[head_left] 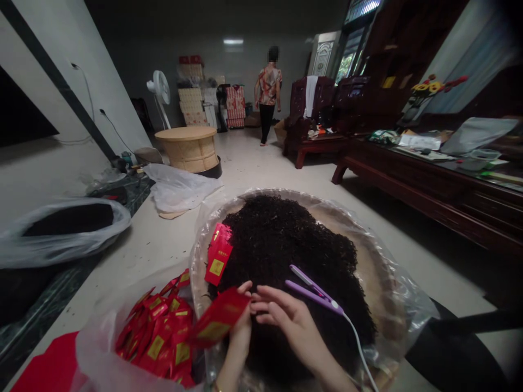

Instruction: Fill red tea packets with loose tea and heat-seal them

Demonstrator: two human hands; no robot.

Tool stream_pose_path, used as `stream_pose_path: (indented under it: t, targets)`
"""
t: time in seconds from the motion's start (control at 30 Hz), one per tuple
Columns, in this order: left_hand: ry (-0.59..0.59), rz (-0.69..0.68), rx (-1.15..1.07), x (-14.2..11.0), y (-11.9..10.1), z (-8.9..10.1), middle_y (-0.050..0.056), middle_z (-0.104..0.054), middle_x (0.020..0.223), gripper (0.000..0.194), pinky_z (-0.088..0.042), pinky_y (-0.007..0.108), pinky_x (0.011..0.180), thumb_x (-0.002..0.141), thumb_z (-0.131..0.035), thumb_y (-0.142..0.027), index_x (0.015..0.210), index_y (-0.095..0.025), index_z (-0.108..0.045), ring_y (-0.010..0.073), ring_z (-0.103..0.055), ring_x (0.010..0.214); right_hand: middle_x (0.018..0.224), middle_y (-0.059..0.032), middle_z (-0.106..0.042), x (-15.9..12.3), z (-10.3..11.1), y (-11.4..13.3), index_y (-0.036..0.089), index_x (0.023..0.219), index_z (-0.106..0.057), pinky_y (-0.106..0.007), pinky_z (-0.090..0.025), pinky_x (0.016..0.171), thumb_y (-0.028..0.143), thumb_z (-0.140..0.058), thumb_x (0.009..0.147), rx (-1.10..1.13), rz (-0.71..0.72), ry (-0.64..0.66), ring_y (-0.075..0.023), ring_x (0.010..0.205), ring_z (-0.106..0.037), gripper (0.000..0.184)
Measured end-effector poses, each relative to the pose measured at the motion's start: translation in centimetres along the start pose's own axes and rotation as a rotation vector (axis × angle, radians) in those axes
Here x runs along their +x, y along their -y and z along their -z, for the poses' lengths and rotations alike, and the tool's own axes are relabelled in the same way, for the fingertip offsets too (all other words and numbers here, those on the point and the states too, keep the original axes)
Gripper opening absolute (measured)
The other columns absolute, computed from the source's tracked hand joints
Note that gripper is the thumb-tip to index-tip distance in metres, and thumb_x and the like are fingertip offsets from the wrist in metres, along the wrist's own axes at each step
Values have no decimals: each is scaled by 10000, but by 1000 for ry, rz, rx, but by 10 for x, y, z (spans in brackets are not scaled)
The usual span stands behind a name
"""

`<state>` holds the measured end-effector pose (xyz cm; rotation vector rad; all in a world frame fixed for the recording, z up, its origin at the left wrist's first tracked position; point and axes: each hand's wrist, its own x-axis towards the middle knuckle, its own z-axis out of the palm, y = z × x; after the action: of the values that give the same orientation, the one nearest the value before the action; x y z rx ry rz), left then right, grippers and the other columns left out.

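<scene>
My left hand (pixel 242 332) grips a red packet (pixel 220 316) with a yellow label; the packet is tilted and blurred. Close beside its upper end is my right hand (pixel 288 318), fingers stretched towards the left hand and slightly apart, with nothing plainly visible in them. Both hands are over a heap of dark, dry tea leaves (pixel 281 234) on a round, plastic-lined tray (pixel 384 283). A purple hair straightener (pixel 316 294) rests on the leaves with its jaws apart. A small stack of red packets (pixel 218 256) leans at the heap's left edge.
A clear plastic bag (pixel 98 348) full of red packets (pixel 157 332) stands at the left. Beyond it lies another bag (pixel 118 218) of dark leaves. A person (pixel 268 90) is at the back, near a fan (pixel 160 87). A wooden table (pixel 429 185) stands right.
</scene>
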<state>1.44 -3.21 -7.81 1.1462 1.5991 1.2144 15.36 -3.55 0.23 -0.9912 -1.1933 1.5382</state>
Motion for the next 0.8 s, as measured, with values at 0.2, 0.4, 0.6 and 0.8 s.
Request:
stream_pose_path:
  t: [0.2, 0.4, 0.6, 0.8]
  targets:
    - [-277, -280, 575, 55, 10, 27, 197, -569, 1266, 349, -379, 462, 1032, 840, -473, -187, 1148, -106, -615, 304, -477, 1239, 984, -118, -719, 1, 13, -27, 184, 967, -717, -439, -560, 818, 613, -607, 772, -151, 13, -89, -273, 923, -679, 483]
    - [-271, -206, 825, 96, 17, 51, 235, -601, 1222, 416, -415, 507, 966, 767, -533, -130, 1175, -59, -571, 352, -552, 1148, 996, -113, -727, -5, 53, -53, 222, 936, -723, -436, -532, 874, 520, -504, 871, -614, 211, -242, -281, 963, -666, 376]
    - [-234, -188, 770, 101, 20, 68, 113, -751, 861, 207, -504, 364, 826, 784, -530, -172, 875, -167, -715, 266, -692, 855, 1021, -105, -707, -4, 72, -65, 236, 974, -693, -445, -512, 860, 335, -471, 906, -851, 397, -319, -265, 948, -641, 252]
    - [-299, -187, 642, 79, 14, 73, 135, -755, 903, 344, -533, 357, 761, 849, -428, -256, 1031, -144, -698, 267, -706, 844, 1133, -117, -630, -3, 103, -81, 266, 1218, -563, -505, -445, 830, 321, -530, 812, -1219, 337, -571, -331, 1019, -546, 411]
